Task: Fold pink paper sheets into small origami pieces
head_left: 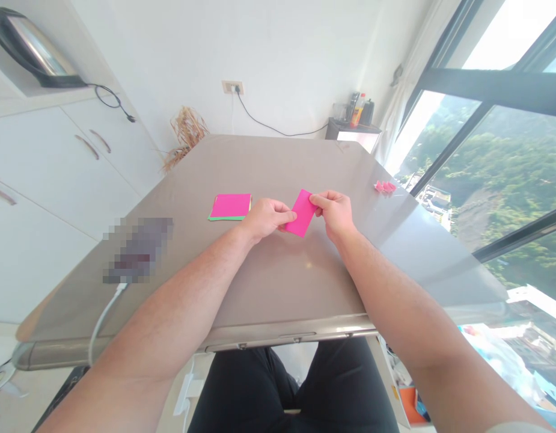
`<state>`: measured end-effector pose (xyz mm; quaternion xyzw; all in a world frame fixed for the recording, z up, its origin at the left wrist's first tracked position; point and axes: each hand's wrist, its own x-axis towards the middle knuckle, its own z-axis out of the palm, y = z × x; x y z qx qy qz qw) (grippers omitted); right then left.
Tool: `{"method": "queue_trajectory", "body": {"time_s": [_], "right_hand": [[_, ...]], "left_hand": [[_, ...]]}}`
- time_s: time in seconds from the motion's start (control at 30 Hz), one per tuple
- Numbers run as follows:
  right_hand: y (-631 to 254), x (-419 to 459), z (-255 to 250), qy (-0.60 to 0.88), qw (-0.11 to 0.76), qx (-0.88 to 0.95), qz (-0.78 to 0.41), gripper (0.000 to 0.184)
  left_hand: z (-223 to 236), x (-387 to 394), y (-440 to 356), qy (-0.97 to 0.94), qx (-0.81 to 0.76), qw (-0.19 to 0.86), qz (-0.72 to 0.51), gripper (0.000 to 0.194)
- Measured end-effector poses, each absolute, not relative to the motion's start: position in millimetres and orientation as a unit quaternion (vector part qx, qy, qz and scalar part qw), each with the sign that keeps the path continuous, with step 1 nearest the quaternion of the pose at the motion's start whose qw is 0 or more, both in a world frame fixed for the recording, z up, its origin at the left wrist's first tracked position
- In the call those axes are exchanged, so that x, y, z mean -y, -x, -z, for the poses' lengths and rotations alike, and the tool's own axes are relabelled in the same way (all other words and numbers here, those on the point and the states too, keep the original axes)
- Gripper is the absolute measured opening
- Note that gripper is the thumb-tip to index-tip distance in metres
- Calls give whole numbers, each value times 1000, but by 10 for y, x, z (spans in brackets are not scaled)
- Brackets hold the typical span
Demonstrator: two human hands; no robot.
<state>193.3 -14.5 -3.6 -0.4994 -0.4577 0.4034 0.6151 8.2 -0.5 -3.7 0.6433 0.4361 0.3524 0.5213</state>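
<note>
A folded pink paper point(302, 213) is held just above the grey table point(278, 270) between both my hands. My left hand point(265, 219) pinches its lower left edge with closed fingers. My right hand point(335, 213) pinches its upper right edge, fingers also closed. To the left of my left hand lies a stack of coloured paper sheets point(231, 206), pink on top with green and yellow edges showing beneath.
Small pink folded pieces point(384, 187) sit near the table's right edge by the window. A blurred object point(137, 249) with a white cable lies at the left. White cabinets stand to the left; a small shelf with bottles point(356, 111) is at the back right.
</note>
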Motion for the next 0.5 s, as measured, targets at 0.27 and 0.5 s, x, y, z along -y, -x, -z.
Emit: {"method": "queue_trajectory", "body": {"time_s": [0.27, 0.5], "right_hand": [[-1977, 145, 15, 495, 633, 432, -410, 18], [-1967, 156, -5, 494, 638, 425, -410, 19]], "left_hand": [[-7, 29, -72, -656, -441, 511, -337, 17], [-43, 45, -46, -685, -442, 481, -323, 18]]}}
